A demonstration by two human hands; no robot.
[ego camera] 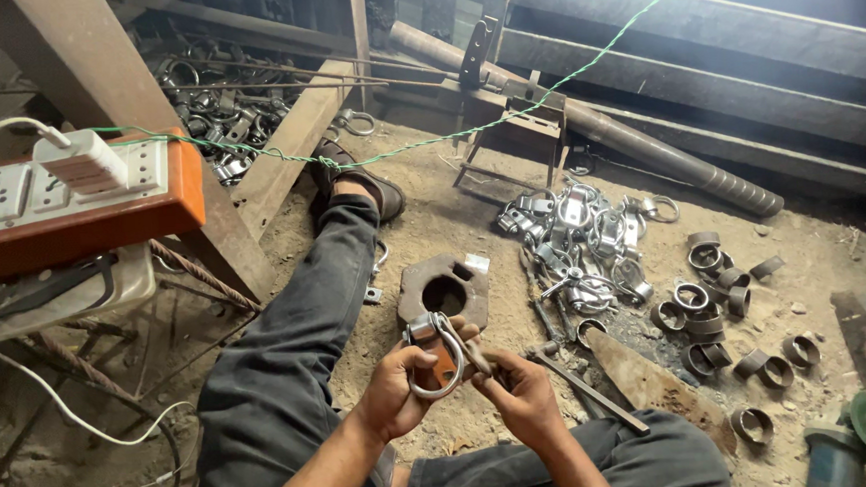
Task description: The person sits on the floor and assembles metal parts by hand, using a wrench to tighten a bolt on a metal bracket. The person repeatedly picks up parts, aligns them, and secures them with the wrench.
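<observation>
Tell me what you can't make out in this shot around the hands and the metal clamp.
Head view only:
- Clamp: its lower part is hidden by the left hand.
- Right hand: its fingertips' grip is hidden behind its own knuckles.
- Grinder: cut off by the bottom edge.
- Power strip: cut off by the left edge.

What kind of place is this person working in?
Probably a small metal workshop with a dirt floor. A heap of shiny clamps and cut steel rings lie on the ground, an angle grinder sits nearby, and heavy steel beams line the back.
</observation>
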